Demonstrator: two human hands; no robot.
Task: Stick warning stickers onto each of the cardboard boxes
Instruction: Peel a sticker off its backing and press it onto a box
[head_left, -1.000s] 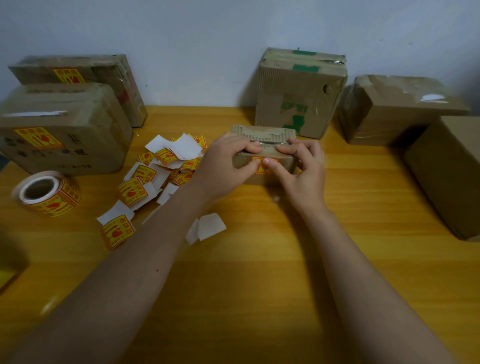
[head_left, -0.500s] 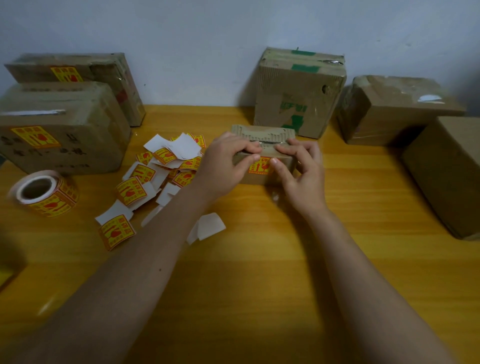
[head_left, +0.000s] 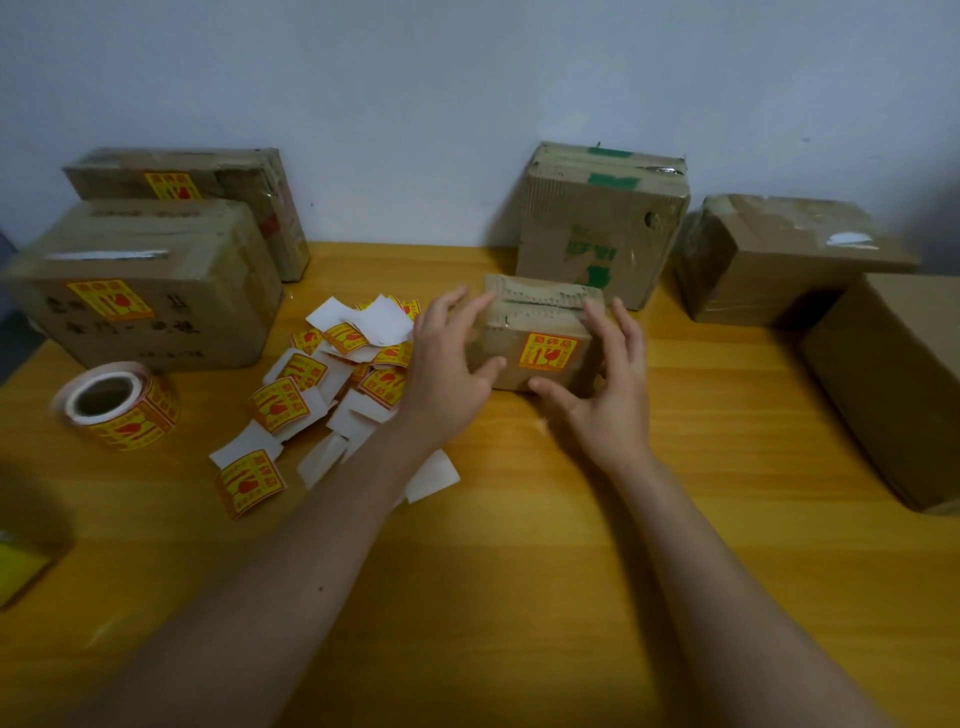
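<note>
Since the earlier frame both hands have come off the small brown cardboard box (head_left: 540, 332): the left hand (head_left: 449, 374) and right hand (head_left: 605, 395) now flank it with fingers spread and relaxed, each grip apart and holding nothing, the thumbs just beside its near face. The yellow-and-red warning sticker (head_left: 547, 351), covered before, now shows fully on that face. The box sits on the orange-yellow wooden counter (head_left: 519, 571), which meets a plain pale wall (head_left: 467, 104). Two stickered cardboard boxes (head_left: 145, 286) stand at the left, three bare brown boxes (head_left: 602, 218) at the back and right. A roll of yellow stickers (head_left: 117, 402) lies near the left edge, beside a loose heap of cut stickers and white backing papers (head_left: 332, 374).
</note>
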